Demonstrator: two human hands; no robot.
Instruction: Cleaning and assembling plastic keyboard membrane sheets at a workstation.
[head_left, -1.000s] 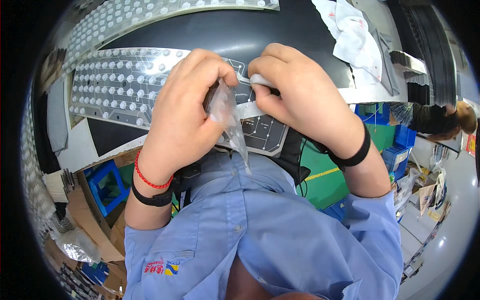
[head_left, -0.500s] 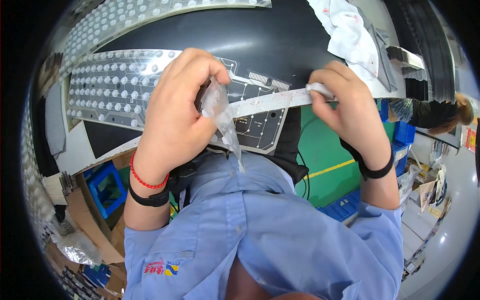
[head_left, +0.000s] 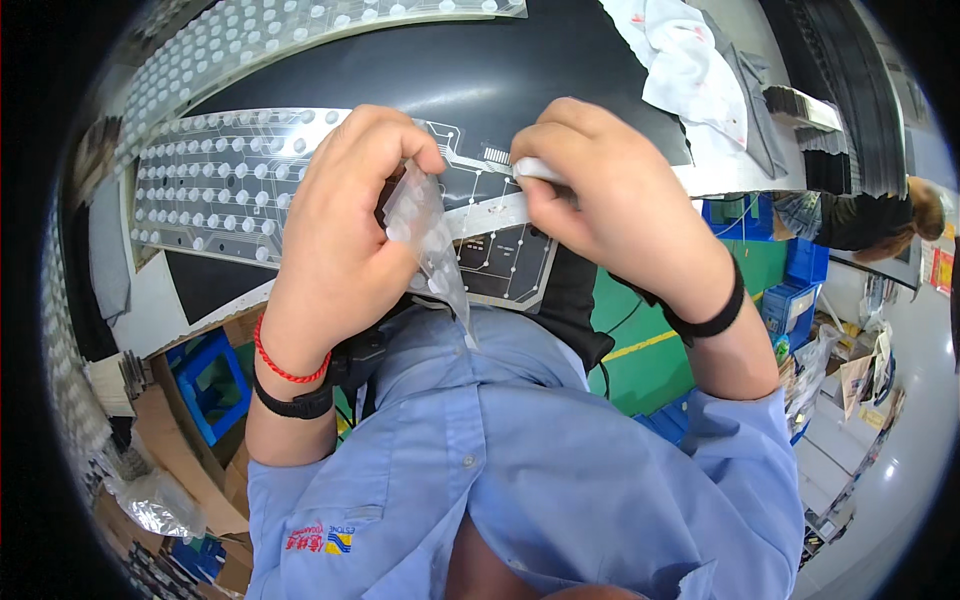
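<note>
My left hand (head_left: 345, 245) is closed around a crumpled clear plastic film (head_left: 428, 240) that hangs down toward my blue shirt. Close beside it, my right hand (head_left: 620, 215) pinches the end of a white strip (head_left: 488, 215). The strip runs between both hands, across a transparent keyboard membrane sheet (head_left: 210, 190) printed with circuit traces and rows of dots. That sheet lies on a black mat (head_left: 450, 70) under my hands. I wear a red cord and a black band on the left wrist, and a black band on the right.
A second dotted clear sheet (head_left: 300, 25) lies at the far edge of the mat. A stained white cloth (head_left: 690, 60) sits at the back right. Another person (head_left: 870, 215) works at the right. Blue crates (head_left: 215, 385) and cardboard stand on the floor below.
Half a second ago my right hand had drawn the white strip out to the right; now it has come back in close to the left hand, which kept hold of the film.
</note>
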